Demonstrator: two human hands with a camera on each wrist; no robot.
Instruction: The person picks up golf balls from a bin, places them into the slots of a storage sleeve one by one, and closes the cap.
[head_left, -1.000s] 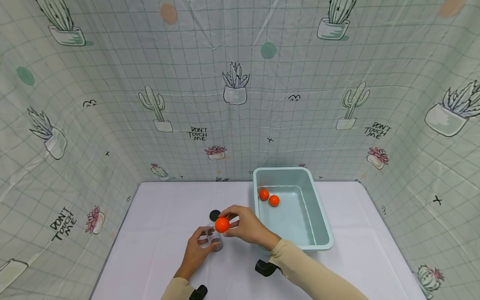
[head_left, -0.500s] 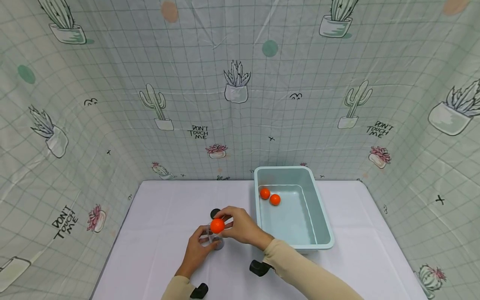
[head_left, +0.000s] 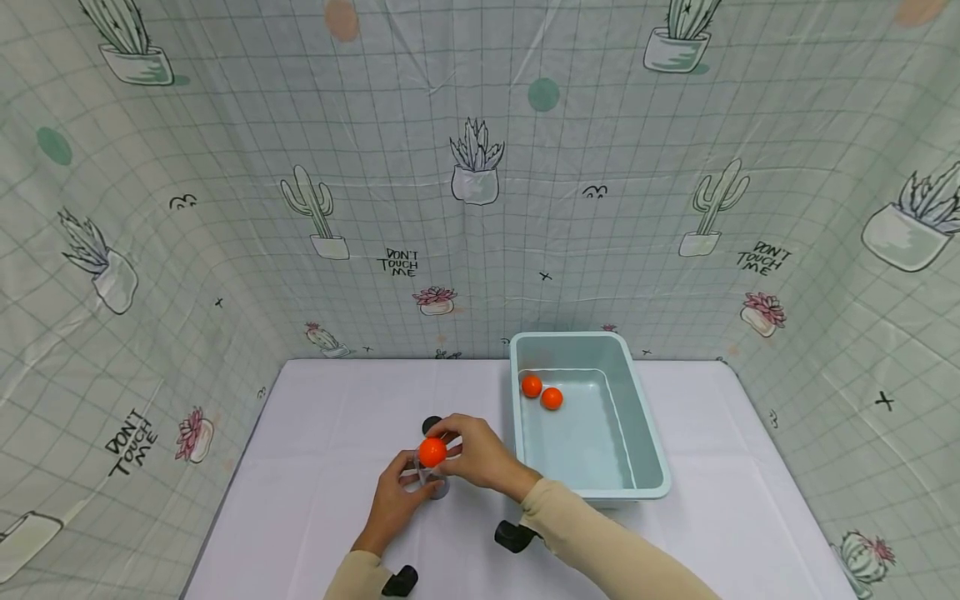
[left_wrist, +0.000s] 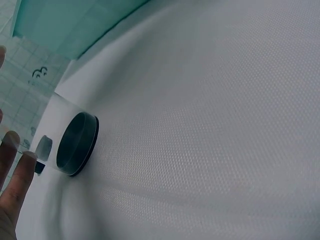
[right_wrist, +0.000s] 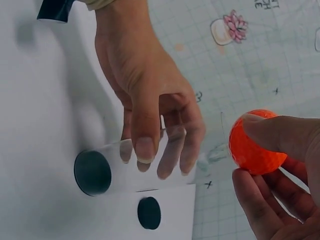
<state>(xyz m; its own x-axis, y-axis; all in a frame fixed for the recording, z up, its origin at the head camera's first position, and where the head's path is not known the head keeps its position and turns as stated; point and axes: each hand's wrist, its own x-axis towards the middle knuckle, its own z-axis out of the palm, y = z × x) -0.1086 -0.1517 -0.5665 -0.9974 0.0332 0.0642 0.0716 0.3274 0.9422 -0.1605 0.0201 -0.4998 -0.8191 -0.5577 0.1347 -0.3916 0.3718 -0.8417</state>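
Observation:
An orange dimpled golf ball [right_wrist: 256, 147] is held between the thumb and fingers of my right hand [head_left: 483, 454]. In the right wrist view it sits just off the open end of a clear plastic tube [right_wrist: 140, 181], which stands upright on its dark base [right_wrist: 92, 172]. My left hand [head_left: 392, 504] grips that tube round its side, thumb on the near face and fingers behind. Just beyond the tube a round black cap [head_left: 431, 425] lies on the table. Two more orange balls, one [head_left: 531, 386] beside the other [head_left: 552, 398], rest in a pale blue-green bin [head_left: 663, 479].
The bin stands to the right of both hands, its left wall close to my right hand. A white cloth covers the table [head_left: 322, 433]. Behind and at both sides hangs a curtain [head_left: 465, 242] with a grid and cactus print.
My right hand has carried the orange golf ball a little to the left, over the tube's mouth. The left hand stays round the tube.

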